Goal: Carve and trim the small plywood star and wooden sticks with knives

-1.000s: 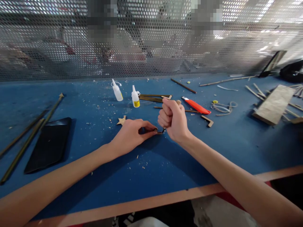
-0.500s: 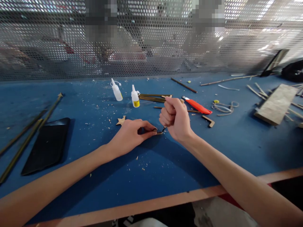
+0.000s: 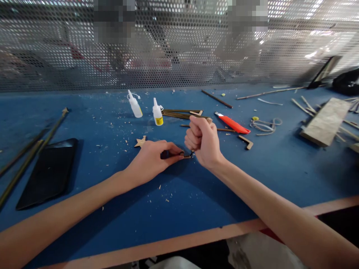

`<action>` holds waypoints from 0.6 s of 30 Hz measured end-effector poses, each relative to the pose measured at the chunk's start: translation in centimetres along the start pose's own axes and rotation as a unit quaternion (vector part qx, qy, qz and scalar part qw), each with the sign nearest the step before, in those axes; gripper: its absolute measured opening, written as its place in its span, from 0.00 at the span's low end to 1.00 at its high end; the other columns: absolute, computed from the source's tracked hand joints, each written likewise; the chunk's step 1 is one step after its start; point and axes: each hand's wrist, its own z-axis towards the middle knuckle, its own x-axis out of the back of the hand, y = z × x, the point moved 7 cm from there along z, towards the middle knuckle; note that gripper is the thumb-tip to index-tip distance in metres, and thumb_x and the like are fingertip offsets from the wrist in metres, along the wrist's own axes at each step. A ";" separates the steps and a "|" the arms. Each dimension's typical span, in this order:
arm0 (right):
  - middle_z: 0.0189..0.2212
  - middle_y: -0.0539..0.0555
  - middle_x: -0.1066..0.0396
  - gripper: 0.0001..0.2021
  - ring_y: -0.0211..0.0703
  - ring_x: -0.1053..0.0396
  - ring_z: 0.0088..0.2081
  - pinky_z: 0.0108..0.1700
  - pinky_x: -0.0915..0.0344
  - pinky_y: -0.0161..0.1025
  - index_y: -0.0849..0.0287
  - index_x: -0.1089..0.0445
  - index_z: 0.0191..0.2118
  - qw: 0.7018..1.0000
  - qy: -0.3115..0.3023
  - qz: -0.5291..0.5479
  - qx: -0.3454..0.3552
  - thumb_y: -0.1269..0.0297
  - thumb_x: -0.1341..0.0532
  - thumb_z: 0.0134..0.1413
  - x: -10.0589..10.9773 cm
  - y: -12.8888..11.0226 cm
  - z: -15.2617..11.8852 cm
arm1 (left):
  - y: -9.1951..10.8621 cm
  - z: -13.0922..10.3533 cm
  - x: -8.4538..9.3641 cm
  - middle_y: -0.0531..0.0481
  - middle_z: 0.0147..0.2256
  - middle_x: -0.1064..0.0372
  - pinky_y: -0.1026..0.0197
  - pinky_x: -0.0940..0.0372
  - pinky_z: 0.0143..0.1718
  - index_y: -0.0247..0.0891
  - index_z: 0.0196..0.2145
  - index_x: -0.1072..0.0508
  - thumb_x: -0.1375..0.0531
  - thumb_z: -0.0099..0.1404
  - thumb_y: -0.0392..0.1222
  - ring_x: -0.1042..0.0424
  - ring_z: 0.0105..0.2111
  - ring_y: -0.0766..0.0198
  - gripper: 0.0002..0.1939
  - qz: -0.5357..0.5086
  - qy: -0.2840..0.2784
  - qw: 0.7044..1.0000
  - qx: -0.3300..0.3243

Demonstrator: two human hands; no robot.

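Between thumb and fingers, my left hand [image 3: 154, 160] pinches a small brown wooden piece [image 3: 187, 156] against the blue tabletop. My right hand [image 3: 202, 142] is a fist around a thin hand tool, most of it hidden. Its dark tip [image 3: 192, 152] shows below the fist, at the right end of the piece, and a bit of the handle [image 3: 209, 120] pokes out above. I cannot make out the tip's exact shape. Beside my left knuckles lies a pale wooden star [image 3: 140, 141]. Wood chips are scattered around both hands.
Two white glue bottles [image 3: 135, 106] stand behind my hands, near thin brown sticks [image 3: 179, 114]. To the right lie a red utility knife [image 3: 234, 123], an L-shaped piece [image 3: 246, 142], string [image 3: 266, 127] and a wooden block [image 3: 322, 123]. A black phone [image 3: 49, 173] lies left. Perforated metal mesh [image 3: 174, 71] closes the back.
My right fist has shifted slightly left and tilted, with the tool tip now closer to the wooden piece. My left hand keeps its pinch. The whole view has shifted a little.
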 end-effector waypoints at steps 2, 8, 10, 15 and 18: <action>0.12 0.39 0.61 0.25 0.29 0.62 0.13 0.17 0.61 0.33 0.54 0.55 0.17 1.000 0.005 -0.002 -0.011 0.61 0.41 0.60 0.2 0.2 0.1 | 0.1 0.0 0.0 0.54 0.37 0.20 0.62 0.32 0.39 0.43 0.40 0.19 0.33 0.64 0.45 0.23 0.36 0.63 0.07 0.002 -0.002 1.000 0.003; 0.12 0.40 0.62 0.24 0.31 0.65 0.14 0.17 0.62 0.36 0.54 0.57 0.18 0.999 0.019 0.016 -0.034 0.62 0.44 0.61 0.5 -0.7 0.3 | 0.1 0.2 0.1 0.53 0.37 0.20 0.62 0.32 0.38 0.42 0.39 0.19 0.33 0.64 0.45 0.23 0.36 0.62 0.07 -0.008 -0.010 1.000 0.008; 0.12 0.41 0.62 0.24 0.31 0.65 0.14 0.17 0.63 0.37 0.54 0.57 0.17 0.999 0.016 0.022 -0.031 0.63 0.45 0.61 0.4 -1.0 0.4 | 0.1 0.2 0.1 0.53 0.37 0.20 0.62 0.32 0.38 0.41 0.39 0.19 0.33 0.64 0.44 0.24 0.36 0.62 0.07 -0.004 -0.009 1.000 0.007; 0.12 0.41 0.63 0.25 0.31 0.66 0.15 0.18 0.63 0.37 0.54 0.58 0.18 0.999 0.013 0.026 -0.034 0.62 0.44 0.60 0.3 -1.0 0.1 | 0.2 0.2 0.2 0.53 0.36 0.20 0.62 0.33 0.35 0.42 0.40 0.19 0.33 0.65 0.44 0.25 0.34 0.63 0.07 0.004 -0.005 1.000 0.000; 0.12 0.41 0.63 0.25 0.31 0.65 0.14 0.18 0.63 0.36 0.54 0.58 0.18 0.999 0.023 0.020 -0.038 0.61 0.44 0.60 0.4 -0.7 0.0 | 0.3 0.1 0.1 0.53 0.36 0.20 0.62 0.34 0.34 0.41 0.39 0.19 0.34 0.65 0.44 0.25 0.33 0.63 0.07 0.009 -0.006 1.000 -0.004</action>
